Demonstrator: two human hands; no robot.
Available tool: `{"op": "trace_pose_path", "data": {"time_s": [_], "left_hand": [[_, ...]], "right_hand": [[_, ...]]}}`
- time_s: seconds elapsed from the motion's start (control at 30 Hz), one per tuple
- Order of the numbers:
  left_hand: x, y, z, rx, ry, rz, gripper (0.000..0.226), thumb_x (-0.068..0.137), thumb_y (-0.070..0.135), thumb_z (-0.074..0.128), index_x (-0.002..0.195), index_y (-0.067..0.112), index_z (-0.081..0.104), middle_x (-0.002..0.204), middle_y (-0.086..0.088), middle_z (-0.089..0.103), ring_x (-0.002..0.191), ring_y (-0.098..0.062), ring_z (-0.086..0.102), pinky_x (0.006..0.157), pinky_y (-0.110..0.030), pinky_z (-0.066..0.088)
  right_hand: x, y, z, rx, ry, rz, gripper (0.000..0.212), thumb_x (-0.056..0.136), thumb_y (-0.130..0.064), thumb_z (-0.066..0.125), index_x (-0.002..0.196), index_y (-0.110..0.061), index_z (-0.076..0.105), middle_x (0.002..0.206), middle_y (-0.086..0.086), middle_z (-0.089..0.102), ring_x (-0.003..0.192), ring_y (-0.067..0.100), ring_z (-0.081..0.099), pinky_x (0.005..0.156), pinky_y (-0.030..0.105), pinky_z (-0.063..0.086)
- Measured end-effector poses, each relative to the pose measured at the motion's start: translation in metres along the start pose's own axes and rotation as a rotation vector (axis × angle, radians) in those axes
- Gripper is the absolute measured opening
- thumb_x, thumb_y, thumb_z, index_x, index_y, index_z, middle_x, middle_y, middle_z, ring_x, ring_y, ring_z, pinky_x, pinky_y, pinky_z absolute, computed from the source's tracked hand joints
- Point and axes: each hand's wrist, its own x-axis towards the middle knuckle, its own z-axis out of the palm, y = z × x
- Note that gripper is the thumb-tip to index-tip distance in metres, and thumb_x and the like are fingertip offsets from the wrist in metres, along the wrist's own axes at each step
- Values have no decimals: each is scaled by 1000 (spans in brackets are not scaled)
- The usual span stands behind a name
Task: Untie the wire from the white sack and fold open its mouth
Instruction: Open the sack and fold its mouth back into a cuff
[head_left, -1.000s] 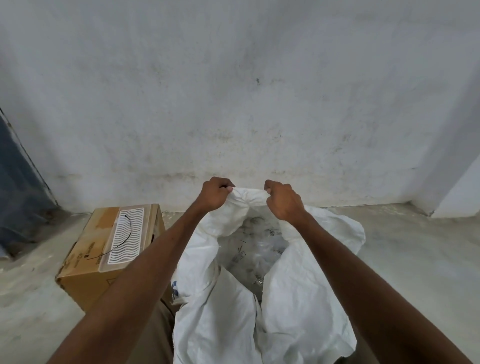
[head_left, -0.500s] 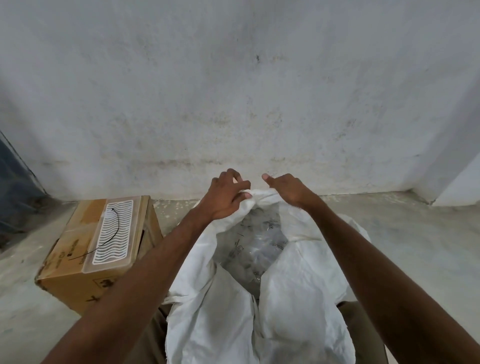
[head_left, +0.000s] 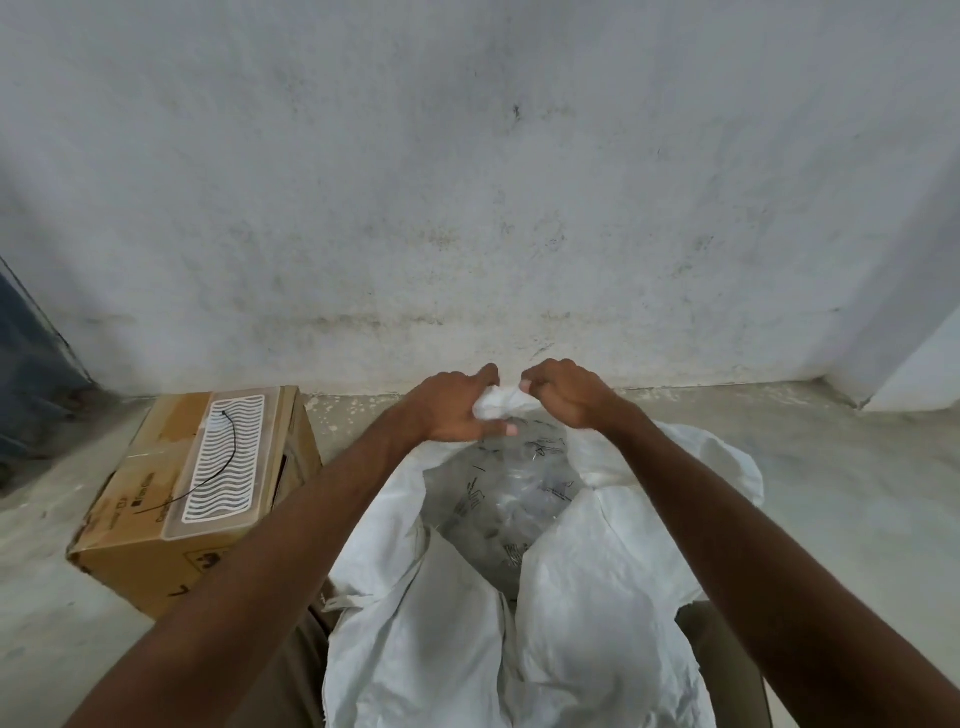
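1. Both hands are at the far rim of the white sack (head_left: 467, 649), which stands on the floor between the person's knees, its mouth already gaping.
2. The left hand (head_left: 452, 408) has its fingers curled shut on a bunched fold of rim; the right hand (head_left: 563, 397) is pinched closed on the same bunch, the two nearly touching.
3. Inside, a clear plastic liner (head_left: 514, 493) shows, full of small pieces too blurred to name.
4. Risk, as I read it: pull the rim down too hard and the sack could lean or tip, or the fingers could snag the liner along with the rim.
5. A thin black wire (head_left: 228, 457) lies on the cardboard box (head_left: 171, 551) to the left, well clear; likely the tie.
6. The wall (head_left: 467, 182) stands close behind, leaving little room on the far side.
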Motion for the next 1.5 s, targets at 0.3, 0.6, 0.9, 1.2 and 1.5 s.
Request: {"op": "trace_pose_path", "data": {"time_s": [0.3,0.6,0.9,1.2,1.5], "left_hand": [[1,-8,21,165,263,58,35,103,40,42,100,15,67,89,-3,54,80,-23,53,70,-34,32],[5,-19,4,-310,109,-76,16,105,32,50,113,27,64,91,5,72,75,-17,64,72,-32,49],[10,-11,9,-271,68,-203,22,99,12,46,107,15,66,104,-1,70,97,-24,64,86,-39,50],[36,57,26,-354,32,-73,30,106,19,48,80,5,56,72,-2,57,67,-15,48,68,-32,36],[52,36,11,-488,-67,-221,41,99,12,39,61,22,46,68,9,50,68,-13,43,72,-33,32]], "right_hand": [[-6,27,-5,233,-123,59,29,101,-42,53,89,-18,66,87,-2,68,80,14,60,75,30,45],[-29,32,5,-426,363,-120,26,99,-44,53,113,-24,45,95,-2,68,68,21,63,64,39,57],[-27,26,13,56,247,315,46,103,-43,39,65,-20,46,78,6,60,84,32,64,75,35,45],[-42,21,-14,557,46,330,43,101,-51,47,103,-14,69,103,11,69,100,22,63,85,35,43],[-76,70,-2,-6,147,197,37,91,-58,59,90,-22,53,89,0,59,83,22,58,75,35,44]]}}
